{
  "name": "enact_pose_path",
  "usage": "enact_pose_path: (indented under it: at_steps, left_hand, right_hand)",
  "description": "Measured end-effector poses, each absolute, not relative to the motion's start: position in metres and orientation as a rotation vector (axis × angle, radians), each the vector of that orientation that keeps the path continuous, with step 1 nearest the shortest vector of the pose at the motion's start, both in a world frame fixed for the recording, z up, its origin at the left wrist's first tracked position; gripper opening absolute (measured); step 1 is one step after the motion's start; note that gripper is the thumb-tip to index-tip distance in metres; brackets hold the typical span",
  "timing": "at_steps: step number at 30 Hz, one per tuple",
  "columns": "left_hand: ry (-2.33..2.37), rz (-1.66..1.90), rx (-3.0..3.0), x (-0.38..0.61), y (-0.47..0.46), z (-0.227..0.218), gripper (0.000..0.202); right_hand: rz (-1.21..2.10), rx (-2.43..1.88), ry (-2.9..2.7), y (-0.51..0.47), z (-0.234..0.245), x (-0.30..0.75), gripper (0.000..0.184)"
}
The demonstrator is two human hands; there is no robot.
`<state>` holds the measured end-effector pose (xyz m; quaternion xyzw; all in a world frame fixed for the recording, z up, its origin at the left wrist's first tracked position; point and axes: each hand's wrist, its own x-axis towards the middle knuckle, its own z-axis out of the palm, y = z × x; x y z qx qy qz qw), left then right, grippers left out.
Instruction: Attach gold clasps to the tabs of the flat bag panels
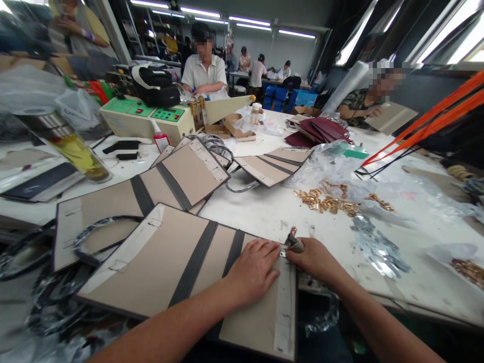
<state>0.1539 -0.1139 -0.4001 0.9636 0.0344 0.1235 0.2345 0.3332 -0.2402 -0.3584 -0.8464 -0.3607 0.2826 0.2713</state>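
Observation:
A beige panel with dark cross strips (192,252) lies in front of me, pale tape along its two ends. My left hand (255,267) rests flat on it, fingers stretched toward the right-hand end. At that end's upper corner, my right hand (310,258) is closed round a short dark tool with a coppery end (293,234); its exact kind I cannot make out. A small silvery plate (283,253) lies on the tape between the fingertips of both hands. Beneath the panel's right edge hangs a plastic-wrapped handle (321,315).
Similar panels with wrapped handles (102,217) lie left and beyond. Gold-coloured fittings (328,201) and silvery plates (378,247) are heaped at right. A bottle (71,146) and a machine (143,118) stand at left. Orange straps (427,121) slant down at right. Co-workers sit across the table.

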Motion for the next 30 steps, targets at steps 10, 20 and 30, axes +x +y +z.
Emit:
enact_pose_path:
  at_steps: [10,20,30]
  left_hand:
    - [0.099,0.322,2.729,0.154,-0.108,-0.407,0.061]
    - [0.064,0.426,2.792,0.155,-0.102,-0.416,0.059]
    - [-0.003,0.558,2.899,0.160,-0.095,-0.426,0.061]
  right_hand:
    - [0.602,-2.269,-0.970,-0.242,-0.366,0.331,0.006]
    - [0.599,-2.149,-0.932,-0.258,-0.359,0.335,0.021]
    - [0.290,-2.328,-0.563,-0.318,-0.356,0.471,0.038]
